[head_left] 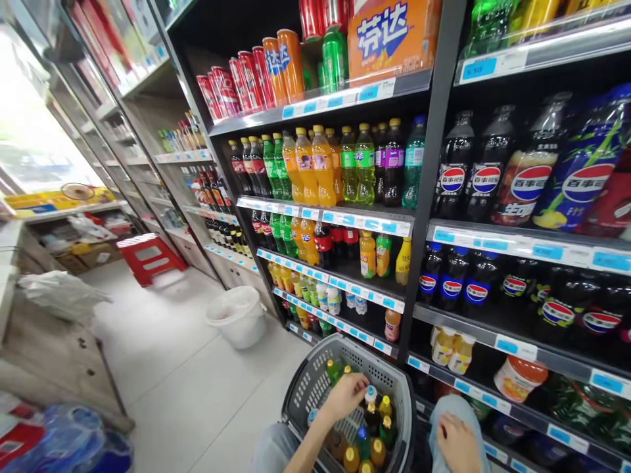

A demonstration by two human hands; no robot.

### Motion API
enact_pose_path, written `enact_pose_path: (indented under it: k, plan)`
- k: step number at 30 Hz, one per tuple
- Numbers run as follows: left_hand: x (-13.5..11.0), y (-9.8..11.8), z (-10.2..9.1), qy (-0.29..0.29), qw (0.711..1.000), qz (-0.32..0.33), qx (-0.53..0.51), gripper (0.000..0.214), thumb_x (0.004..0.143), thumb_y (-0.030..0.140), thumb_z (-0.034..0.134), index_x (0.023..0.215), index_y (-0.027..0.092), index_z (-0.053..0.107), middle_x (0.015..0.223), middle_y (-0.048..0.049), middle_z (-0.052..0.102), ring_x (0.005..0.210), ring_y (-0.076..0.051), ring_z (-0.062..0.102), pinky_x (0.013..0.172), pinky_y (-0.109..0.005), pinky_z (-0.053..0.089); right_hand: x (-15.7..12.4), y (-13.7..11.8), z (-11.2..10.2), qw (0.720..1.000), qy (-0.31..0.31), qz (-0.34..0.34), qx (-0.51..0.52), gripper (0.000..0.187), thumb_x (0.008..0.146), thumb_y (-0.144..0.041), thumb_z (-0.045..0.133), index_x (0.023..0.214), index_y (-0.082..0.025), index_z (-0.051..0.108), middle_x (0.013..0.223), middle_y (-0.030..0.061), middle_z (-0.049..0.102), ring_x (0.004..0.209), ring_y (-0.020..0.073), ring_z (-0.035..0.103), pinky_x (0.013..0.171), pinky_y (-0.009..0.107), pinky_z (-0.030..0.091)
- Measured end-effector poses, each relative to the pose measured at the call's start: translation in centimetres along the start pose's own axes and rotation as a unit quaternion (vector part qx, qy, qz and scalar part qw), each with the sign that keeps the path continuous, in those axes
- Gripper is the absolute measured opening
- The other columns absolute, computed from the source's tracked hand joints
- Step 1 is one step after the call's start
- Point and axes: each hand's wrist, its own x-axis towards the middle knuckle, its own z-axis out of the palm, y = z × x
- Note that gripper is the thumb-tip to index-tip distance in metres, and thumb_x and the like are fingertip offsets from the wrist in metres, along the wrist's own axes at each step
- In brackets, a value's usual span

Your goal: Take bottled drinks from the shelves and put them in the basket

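Observation:
A grey plastic basket (308, 384) sits on the floor in front of the drink shelves (340, 220), with several small bottles (372, 433) standing in it. My left hand (348, 394) reaches into the basket, fingers curled over the bottle tops next to a bottle with a white cap (370, 395); whether it grips one is hidden. My right hand (458, 443) rests on my right knee with fingers bent, holding nothing that I can see.
Tall black shelves of soda bottles and cans fill the right side. A white bucket (237, 315) stands on the floor by the shelf base. A red step stool (148, 257) sits farther down the aisle. A wooden counter (49, 355) is at the left.

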Motion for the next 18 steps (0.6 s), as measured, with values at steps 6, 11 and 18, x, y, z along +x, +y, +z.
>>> enact_pose_path:
  k: [6,11,18]
  plan:
    - [4.5,3.0,-9.0,0.099,0.99,0.085,0.041,0.024,0.09,0.021,0.059,0.104,0.018,0.079,0.097,-0.0077,0.081,0.088,-0.021,0.075,0.086,-0.031,0.058,0.5,0.8,0.6,0.996,0.054,0.004,0.071,0.009,0.057,-0.042,0.06,0.053,-0.041,0.068,0.084,0.0102,0.078,0.098,0.0498,0.078,0.097,0.068,0.057]
    - [9.0,7.1,-18.7,0.249,0.958,0.14,0.023,0.02,0.091,0.027,0.06,0.096,0.019,0.078,0.095,-0.0075,0.081,0.086,-0.021,0.075,0.082,-0.032,0.06,0.6,1.3,1.4,0.993,0.071,-0.007,0.094,0.012,0.057,-0.041,0.062,0.054,-0.045,0.072,0.081,0.0101,0.078,0.093,0.0491,0.078,0.095,0.066,0.058]
    - [13.7,15.0,-33.3,0.495,0.851,0.168,-0.041,0.016,0.092,0.028,0.063,0.099,0.019,0.074,0.092,-0.0062,0.078,0.088,-0.02,0.074,0.082,-0.032,0.059,0.9,1.8,2.6,0.996,0.072,-0.004,0.058,0.016,0.057,-0.041,0.061,0.053,-0.05,0.074,0.083,0.0103,0.082,0.097,0.0471,0.079,0.092,0.063,0.06]
